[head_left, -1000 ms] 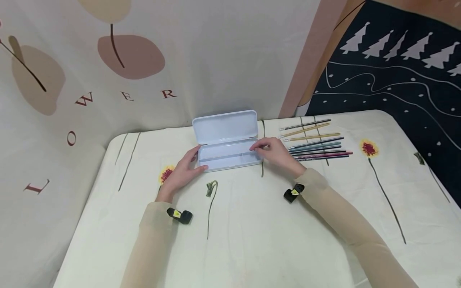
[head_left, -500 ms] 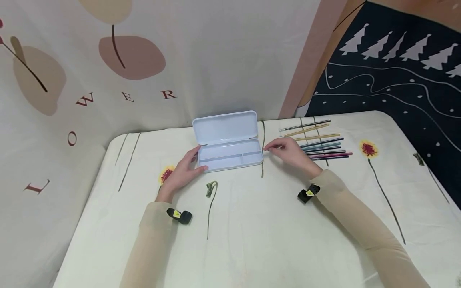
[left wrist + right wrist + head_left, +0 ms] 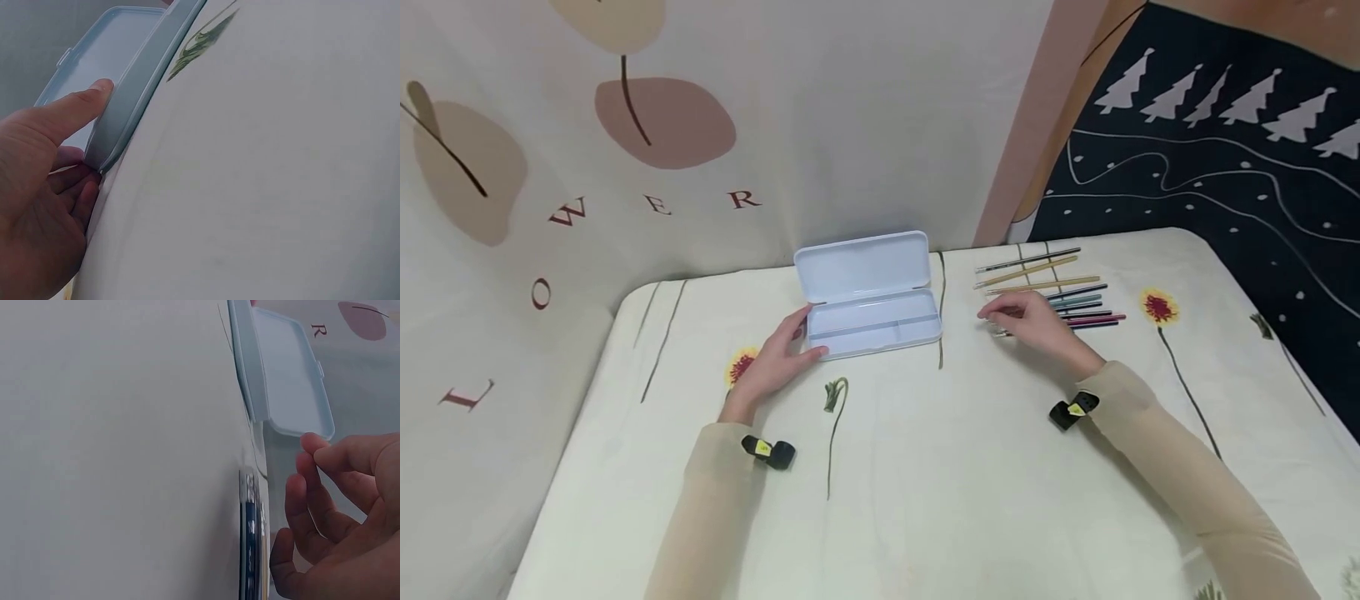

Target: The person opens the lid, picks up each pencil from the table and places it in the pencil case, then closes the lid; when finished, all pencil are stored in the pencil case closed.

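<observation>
A pale blue pencil case (image 3: 850, 317) stands on the cloth with its lid (image 3: 862, 268) raised at the back. Dividers split its bare inside into compartments. At its left end my left hand (image 3: 772, 364) grips the front corner; in the left wrist view the thumb (image 3: 78, 109) lies over the rim and the other fingers are against the outside. Right of the case, my right hand (image 3: 1041, 327) hovers over the near ends of several pencils (image 3: 1092, 320). Its fingers are loosely bent with nothing between them, and the pencils' white-tipped ends (image 3: 250, 487) lie below in the right wrist view.
Two yellowish pencils (image 3: 1047, 284) and a dark one (image 3: 1030, 260) lie apart behind the bunch. A white flower-print cloth (image 3: 925, 467) covers the table. A printed curtain (image 3: 850, 125) rises close behind the case, and a dark tree-print cloth (image 3: 1195, 167) hangs at the right.
My right hand has drawn back from inside the case and moved right, over the pencils. The left hand keeps its grip on the case corner.
</observation>
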Demonstrator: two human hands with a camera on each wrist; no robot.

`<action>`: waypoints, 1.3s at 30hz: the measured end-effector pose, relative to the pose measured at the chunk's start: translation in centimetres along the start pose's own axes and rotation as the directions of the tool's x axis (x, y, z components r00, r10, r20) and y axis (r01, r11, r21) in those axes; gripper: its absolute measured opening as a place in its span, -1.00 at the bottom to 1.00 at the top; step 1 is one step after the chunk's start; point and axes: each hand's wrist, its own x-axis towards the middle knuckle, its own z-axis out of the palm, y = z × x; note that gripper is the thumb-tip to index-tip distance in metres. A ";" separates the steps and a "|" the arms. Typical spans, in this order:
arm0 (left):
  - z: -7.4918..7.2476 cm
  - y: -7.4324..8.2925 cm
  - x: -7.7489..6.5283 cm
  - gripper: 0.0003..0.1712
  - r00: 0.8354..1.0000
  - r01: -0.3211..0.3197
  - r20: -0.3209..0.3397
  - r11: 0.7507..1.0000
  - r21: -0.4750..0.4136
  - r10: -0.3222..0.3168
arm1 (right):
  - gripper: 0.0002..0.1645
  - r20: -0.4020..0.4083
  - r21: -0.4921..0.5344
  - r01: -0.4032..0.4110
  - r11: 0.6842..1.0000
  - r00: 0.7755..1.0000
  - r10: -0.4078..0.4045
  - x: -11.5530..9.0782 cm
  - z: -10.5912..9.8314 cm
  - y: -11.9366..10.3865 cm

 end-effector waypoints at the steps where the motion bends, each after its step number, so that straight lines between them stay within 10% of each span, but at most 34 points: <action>1: 0.0 0.0 0.0 -0.01 1.000 -0.002 0.001 1.000 0.004 0.002 | -0.82 -0.003 -0.005 -0.006 1.000 1.000 0.006 -0.2 -0.2 0.0; 39: -0.1 -0.3 0.3 -0.01 1.000 0.002 0.018 1.000 0.001 -0.002 | -0.70 -0.115 -0.175 -0.229 0.958 0.971 0.211 -7.1 -8.1 3.5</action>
